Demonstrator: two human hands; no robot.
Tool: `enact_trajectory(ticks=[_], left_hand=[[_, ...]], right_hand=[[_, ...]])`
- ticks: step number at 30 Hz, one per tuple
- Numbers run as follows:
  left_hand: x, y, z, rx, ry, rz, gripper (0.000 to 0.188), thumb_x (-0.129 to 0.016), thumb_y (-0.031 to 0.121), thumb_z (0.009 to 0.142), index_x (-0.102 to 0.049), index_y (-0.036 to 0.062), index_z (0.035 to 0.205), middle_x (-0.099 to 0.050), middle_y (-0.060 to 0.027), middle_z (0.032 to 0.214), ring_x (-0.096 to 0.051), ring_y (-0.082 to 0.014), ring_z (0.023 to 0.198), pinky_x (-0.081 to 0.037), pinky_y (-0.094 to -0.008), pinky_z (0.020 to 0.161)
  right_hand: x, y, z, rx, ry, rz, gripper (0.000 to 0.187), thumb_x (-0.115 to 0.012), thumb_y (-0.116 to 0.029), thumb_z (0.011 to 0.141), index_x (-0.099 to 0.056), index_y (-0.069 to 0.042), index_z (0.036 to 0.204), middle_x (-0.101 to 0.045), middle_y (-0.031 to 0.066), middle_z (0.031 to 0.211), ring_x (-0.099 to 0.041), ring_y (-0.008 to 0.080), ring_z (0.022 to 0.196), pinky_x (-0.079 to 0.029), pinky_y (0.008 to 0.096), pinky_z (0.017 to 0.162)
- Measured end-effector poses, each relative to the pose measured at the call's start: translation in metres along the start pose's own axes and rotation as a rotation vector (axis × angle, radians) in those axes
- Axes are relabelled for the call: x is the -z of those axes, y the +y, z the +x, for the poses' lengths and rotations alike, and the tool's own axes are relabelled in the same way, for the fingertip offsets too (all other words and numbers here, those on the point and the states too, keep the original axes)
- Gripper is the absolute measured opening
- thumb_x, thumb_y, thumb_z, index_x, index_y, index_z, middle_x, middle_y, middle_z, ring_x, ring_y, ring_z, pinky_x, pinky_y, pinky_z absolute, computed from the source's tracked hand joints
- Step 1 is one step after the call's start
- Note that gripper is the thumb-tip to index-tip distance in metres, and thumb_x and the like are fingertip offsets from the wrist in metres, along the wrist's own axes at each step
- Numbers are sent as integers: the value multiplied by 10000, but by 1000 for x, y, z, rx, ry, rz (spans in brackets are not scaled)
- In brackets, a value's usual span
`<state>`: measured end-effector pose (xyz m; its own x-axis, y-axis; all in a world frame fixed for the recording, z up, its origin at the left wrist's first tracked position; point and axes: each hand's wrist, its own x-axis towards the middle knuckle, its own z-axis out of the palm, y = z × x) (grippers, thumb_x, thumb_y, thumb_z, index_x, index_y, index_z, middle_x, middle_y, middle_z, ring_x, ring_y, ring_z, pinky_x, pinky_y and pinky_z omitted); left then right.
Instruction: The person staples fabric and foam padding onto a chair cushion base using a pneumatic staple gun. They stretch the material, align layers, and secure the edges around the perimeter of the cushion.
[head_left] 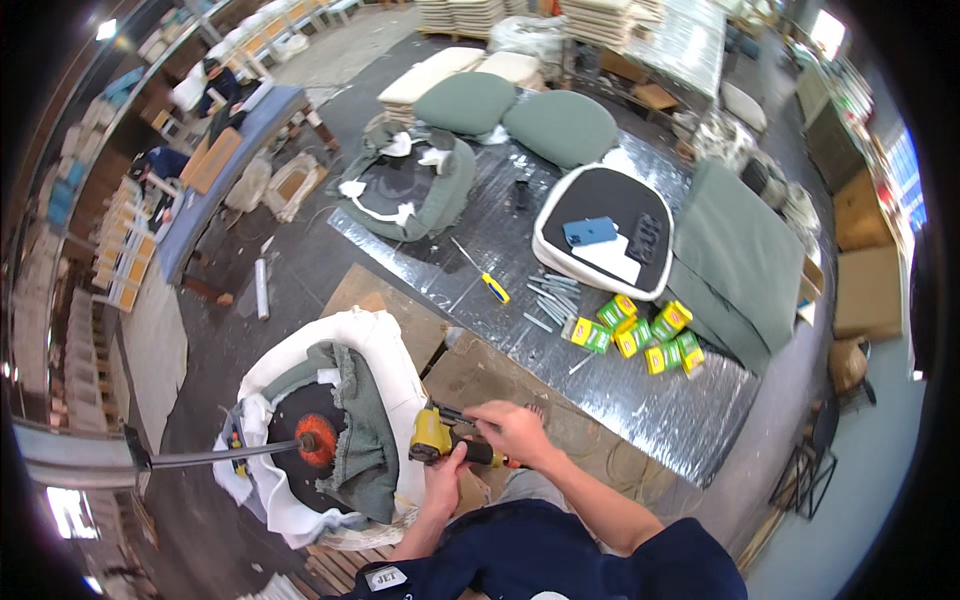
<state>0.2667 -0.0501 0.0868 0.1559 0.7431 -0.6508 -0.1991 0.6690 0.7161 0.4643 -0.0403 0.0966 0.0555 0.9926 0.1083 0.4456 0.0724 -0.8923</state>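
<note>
A yellow and black staple gun (431, 437) is in front of my body, with my left hand (443, 490) closed around its handle. My right hand (512, 432) is closed at the gun's dark magazine bar, fingers pinched on it; whether staples are between them is hidden. Just left of the gun sits a chair seat (405, 385) with white padding. Grey-green fabric (362, 450) lies bunched over its dark inside. An orange round pad (318, 440) on a metal rod (225, 456) rests on the seat's middle.
Beyond lies a film-covered table (640, 415) with staple strips (553, 300), green-yellow boxes (633, 338), a yellow screwdriver (494, 288) and a white-edged seat (545, 235) carrying a blue phone (590, 231). Green cushions (562, 128) and a half-covered seat (455, 180) stand farther back. Two people work at a blue bench (225, 180).
</note>
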Motion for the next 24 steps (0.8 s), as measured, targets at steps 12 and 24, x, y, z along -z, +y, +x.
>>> enact_trajectory(ticks=[12, 24], left_hand=[[-37, 27, 45, -202, 252, -347, 188, -659, 233, 973, -574, 67, 954, -578, -30, 774, -578, -171, 760, -490, -342, 751], [24, 25, 20, -97, 538, -362, 170, -666, 241, 959, -577, 103, 913, -575, -29, 725, -591, -189, 679, -502, -355, 659]], right_hand=[[-18, 49, 53, -269, -432, 131, 370, -714, -352, 943, -659, -34, 1124, -733, 155, 843, -722, 274, 802, -544, 403, 725], [-12, 349, 128, -536, -152, -698, 670, -807, -342, 839, -494, -110, 1385, -578, 144, 1324, -703, 413, 1038, -575, 532, 842]])
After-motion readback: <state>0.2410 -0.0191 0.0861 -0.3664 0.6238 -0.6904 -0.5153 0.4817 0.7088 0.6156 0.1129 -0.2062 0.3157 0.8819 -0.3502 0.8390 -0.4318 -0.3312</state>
